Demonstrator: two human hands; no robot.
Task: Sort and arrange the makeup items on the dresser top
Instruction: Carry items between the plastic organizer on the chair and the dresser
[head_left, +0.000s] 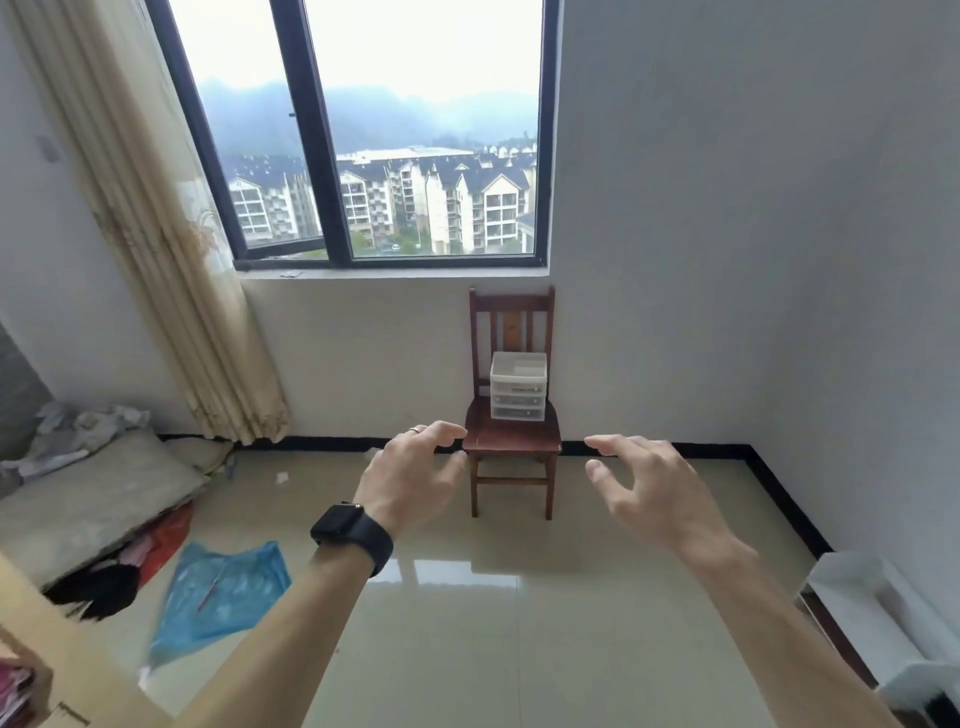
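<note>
Held the left hand (415, 478) out at arm's length, just left of the chair (511, 441) in the view, palm down, fingers spread and loosely bent. Presented a wide grip there, holding nothing. Wore a black watch (350, 535) on that wrist and a ring (414, 429) on one finger. Held the right hand (649, 493) out just right of the chair, fingers likewise spread and bent, thumb apart: a wide grip, holding nothing. Touched no object with either hand, both well short of the chair.

Faced a glossy tiled floor (519, 597) running to a black skirting (701, 448) at the foot of white walls. Located the chair against the wall, below the right end of the window (363, 130). Located a small translucent drawer unit (518, 387) upright on the chair seat, toward the backrest, with three drawers; contents too small to tell.

Observed, left of the chair, a beige curtain (171, 260) hanging to the floor. Observed, farther left of the chair, a grey mattress (88, 493) with crumpled bedding on it. Observed, left of the chair and nearer the camera, a blue plastic bag (223, 597) flat on the floor. Observed, right of the chair and nearer, a white piece of furniture (857, 608) at the frame edge. Overlapped the left edge of the chair seat with the left fingertips in the view; left the drawer unit in plain sight between the two hands.
</note>
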